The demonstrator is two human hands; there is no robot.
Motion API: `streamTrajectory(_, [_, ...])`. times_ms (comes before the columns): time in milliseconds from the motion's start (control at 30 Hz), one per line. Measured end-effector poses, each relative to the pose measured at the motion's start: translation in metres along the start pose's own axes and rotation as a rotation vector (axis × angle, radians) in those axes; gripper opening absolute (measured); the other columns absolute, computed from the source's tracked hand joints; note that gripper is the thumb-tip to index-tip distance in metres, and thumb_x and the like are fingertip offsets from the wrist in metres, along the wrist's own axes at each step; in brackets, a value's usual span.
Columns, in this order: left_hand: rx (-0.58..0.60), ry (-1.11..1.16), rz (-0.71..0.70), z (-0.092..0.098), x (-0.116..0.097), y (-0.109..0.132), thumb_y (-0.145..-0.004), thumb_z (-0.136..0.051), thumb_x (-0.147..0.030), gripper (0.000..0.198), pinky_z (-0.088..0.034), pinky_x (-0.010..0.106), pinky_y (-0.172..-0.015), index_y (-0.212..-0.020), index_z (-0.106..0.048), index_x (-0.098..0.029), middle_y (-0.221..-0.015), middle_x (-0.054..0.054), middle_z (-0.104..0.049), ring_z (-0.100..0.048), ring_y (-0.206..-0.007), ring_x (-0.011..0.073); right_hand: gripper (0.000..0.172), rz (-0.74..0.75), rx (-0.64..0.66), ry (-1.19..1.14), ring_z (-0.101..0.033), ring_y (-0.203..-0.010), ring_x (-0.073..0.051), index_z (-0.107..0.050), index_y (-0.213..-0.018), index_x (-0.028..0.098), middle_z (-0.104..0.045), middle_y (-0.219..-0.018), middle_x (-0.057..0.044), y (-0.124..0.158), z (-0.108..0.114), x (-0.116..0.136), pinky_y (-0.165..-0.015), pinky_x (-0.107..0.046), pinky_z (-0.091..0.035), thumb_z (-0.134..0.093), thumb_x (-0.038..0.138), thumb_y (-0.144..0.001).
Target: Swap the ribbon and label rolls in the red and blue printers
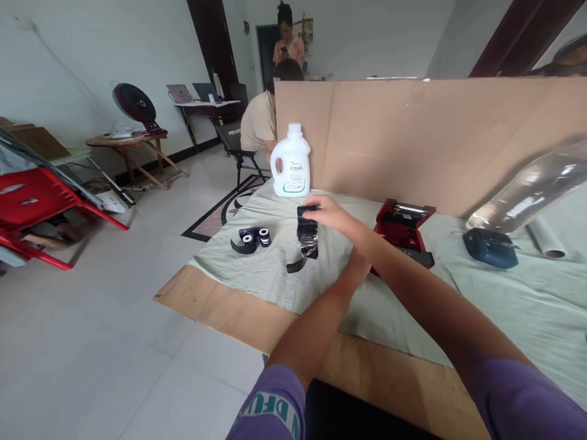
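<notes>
My two arms cross. My right hand [328,214] reaches to the left, fingers closed on the top end of a shiny black wrapped pack [307,235] lying on the cloth; its contents are hidden. A short black strip [296,265] curls out below the pack. My left hand [360,264] passes under the right forearm, close against a red device [401,229] whose lid stands raised; its fingers are hidden. To the left of the pack are small black rolls with white cores [255,238], with a loose strip trailing.
A white jug [292,162] stands at the back before a cardboard panel [413,140]. On the right are a dark blue device [490,247], a roll of clear film [532,183] and a white tube [548,237]. Two people [259,122] [288,46] are behind the panel.
</notes>
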State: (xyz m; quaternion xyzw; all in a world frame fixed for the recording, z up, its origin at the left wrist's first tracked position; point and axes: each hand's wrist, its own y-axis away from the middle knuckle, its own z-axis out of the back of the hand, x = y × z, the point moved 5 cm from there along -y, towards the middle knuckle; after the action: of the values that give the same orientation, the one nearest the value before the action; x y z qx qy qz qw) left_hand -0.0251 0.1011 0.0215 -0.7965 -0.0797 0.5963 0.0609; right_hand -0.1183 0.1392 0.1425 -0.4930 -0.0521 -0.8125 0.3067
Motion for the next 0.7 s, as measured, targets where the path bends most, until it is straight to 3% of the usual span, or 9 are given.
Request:
streamTrajectory(133, [0.006, -0.161, -0.050, 0.003, -0.012, 0.004, -0.094, -0.056, -0.030, 0.022, -0.041, 0.038, -0.110, -0.108, -0.071, -0.025, -0.120, 0.007, -0.062, -0.056, -0.118, 0.0222, 0.018, -0.200, -0.032, -0.061, -0.059, -0.062, -0.016, -0.067, -0.082, 0.020, -0.063, -0.064, 0.002, -0.021, -0.053, -0.008, -0.059, -0.026, -0.044, -0.069, 0.014, -0.065])
streamTrajectory(267, [-0.035, -0.147, -0.076, 0.006, -0.018, 0.012, -0.094, -0.055, -0.031, 0.024, -0.043, 0.034, -0.108, -0.111, -0.071, -0.027, -0.121, 0.005, -0.059, -0.056, -0.118, 0.0202, 0.022, -0.286, -0.047, -0.299, -0.053, -0.055, -0.013, -0.061, -0.078, 0.022, -0.056, -0.057, 0.006, -0.035, -0.079, -0.013, -0.054, -0.025, -0.040, -0.066, 0.008, -0.061])
streamTrajectory(433, [-0.034, -0.136, -0.103, 0.007, -0.017, 0.014, -0.095, -0.056, -0.032, 0.024, -0.044, 0.032, -0.105, -0.112, -0.071, -0.026, -0.121, 0.005, -0.059, -0.058, -0.114, 0.0190, 0.027, -0.425, -0.063, -0.787, -0.058, -0.064, -0.013, -0.054, -0.078, 0.022, -0.061, -0.066, 0.005, -0.032, -0.084, -0.037, -0.059, -0.025, -0.043, -0.066, 0.010, -0.058])
streamTrajectory(567, [-0.020, -0.164, -0.114, 0.007, -0.009, 0.009, -0.095, -0.056, -0.035, 0.027, -0.047, 0.032, -0.102, -0.116, -0.071, -0.028, -0.120, 0.004, -0.059, -0.059, -0.105, 0.0178, 0.030, -0.371, -0.069, -1.027, -0.061, -0.070, -0.014, -0.061, -0.087, 0.022, -0.067, -0.074, 0.004, -0.020, -0.078, -0.045, -0.064, -0.026, -0.046, -0.069, 0.013, -0.061])
streamTrajectory(700, [-0.056, -0.179, -0.101, 0.006, 0.002, 0.002, -0.094, -0.058, -0.033, 0.025, -0.049, 0.033, -0.095, -0.113, -0.074, -0.027, -0.110, 0.004, -0.060, -0.060, -0.096, 0.0178, 0.024, -0.280, -0.052, -1.245, -0.065, -0.081, -0.018, -0.064, -0.096, 0.023, -0.071, -0.082, 0.000, -0.013, -0.074, -0.040, -0.071, -0.030, -0.051, -0.067, 0.021, -0.072])
